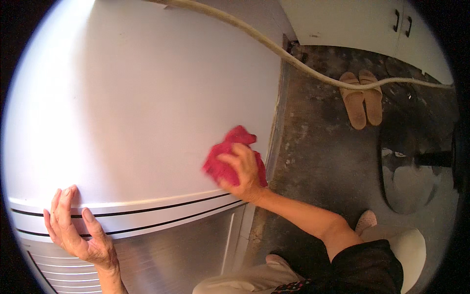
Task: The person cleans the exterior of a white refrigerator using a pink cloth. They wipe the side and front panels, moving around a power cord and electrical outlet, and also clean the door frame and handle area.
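Note:
My right hand (244, 171) is bunched over a crumpled red cloth (220, 158), pressing it against a broad white panel (158, 103) near its lower right corner. The hand and cloth are slightly blurred. Farther left, my left hand (77, 228) holds nothing; its fingers and thumb are spread over the white trim (165, 208) with two black stripes that borders the panel. Its fingertips reach onto the panel's face. Below the trim is a greyish, shiny panel (176, 242) with a pale frame.
A beige hose or thick cord (271, 45) crosses the upper view. Tan slide sandals (361, 101) rest on the dark, stained floor (312, 147). A white cabinet (352, 25) with black handles stands beyond. At right is a dark round-rimmed object (383, 183), unclear. My trousered legs show below.

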Demonstrator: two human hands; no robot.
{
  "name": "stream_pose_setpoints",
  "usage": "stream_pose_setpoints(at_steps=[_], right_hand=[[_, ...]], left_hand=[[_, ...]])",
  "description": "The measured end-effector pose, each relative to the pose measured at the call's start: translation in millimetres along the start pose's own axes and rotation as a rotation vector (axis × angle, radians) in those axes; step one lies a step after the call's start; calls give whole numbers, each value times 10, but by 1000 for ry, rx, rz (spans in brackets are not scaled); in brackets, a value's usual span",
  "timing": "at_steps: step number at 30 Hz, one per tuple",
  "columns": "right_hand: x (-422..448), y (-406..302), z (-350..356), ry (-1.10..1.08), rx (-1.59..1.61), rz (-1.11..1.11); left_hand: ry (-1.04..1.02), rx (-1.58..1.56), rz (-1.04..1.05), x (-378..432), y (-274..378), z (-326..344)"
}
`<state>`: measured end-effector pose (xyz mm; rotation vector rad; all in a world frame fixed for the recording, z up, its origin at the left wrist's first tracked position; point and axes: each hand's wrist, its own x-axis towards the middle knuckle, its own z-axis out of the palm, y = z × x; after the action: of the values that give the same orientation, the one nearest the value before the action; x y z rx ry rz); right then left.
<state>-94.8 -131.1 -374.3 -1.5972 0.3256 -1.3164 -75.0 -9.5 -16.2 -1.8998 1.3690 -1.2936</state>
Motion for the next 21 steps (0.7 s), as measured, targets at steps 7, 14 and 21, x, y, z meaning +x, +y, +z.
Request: stream_pose_setpoints(at_steps=[7, 14, 21], right_hand=[[669, 961, -207, 217, -186, 436], [101, 511, -174, 121, -172, 303], [716, 772, -260, 144, -206, 388]], left_hand=[[23, -20, -2, 1, 1, 67], [-13, 30, -5, 2, -28, 28], [17, 5, 9, -15, -19, 52]])
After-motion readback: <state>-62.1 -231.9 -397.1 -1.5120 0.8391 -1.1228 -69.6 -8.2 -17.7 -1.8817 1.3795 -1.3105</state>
